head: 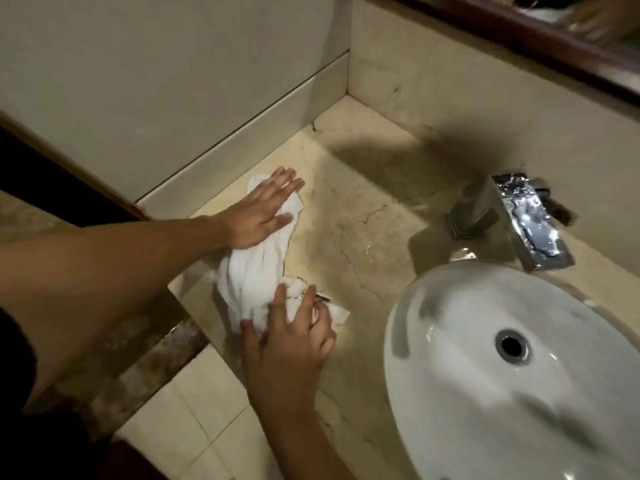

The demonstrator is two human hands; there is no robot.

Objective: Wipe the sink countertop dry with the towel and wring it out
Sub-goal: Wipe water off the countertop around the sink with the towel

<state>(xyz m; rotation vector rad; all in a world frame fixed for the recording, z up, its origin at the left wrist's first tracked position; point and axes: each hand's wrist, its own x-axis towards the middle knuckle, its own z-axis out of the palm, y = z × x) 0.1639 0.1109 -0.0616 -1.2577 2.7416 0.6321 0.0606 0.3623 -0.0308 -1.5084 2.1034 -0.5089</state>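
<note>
A white towel (254, 271) lies bunched in a long strip on the beige stone countertop (360, 216), left of the basin. My left hand (261, 211) lies flat on the towel's far end, fingers spread and pressed down. My right hand (291, 336) rests on the near end, fingers curled over the cloth and its label tag. Water drops shine on the countertop between the towel and the tap.
A white oval basin (512, 368) with a metal drain fills the right side. A chrome tap (519, 220) stands behind it. Walls close the counter at the back and left. A mirror frame (540, 39) runs along the top right. The floor tiles lie below the counter's front edge.
</note>
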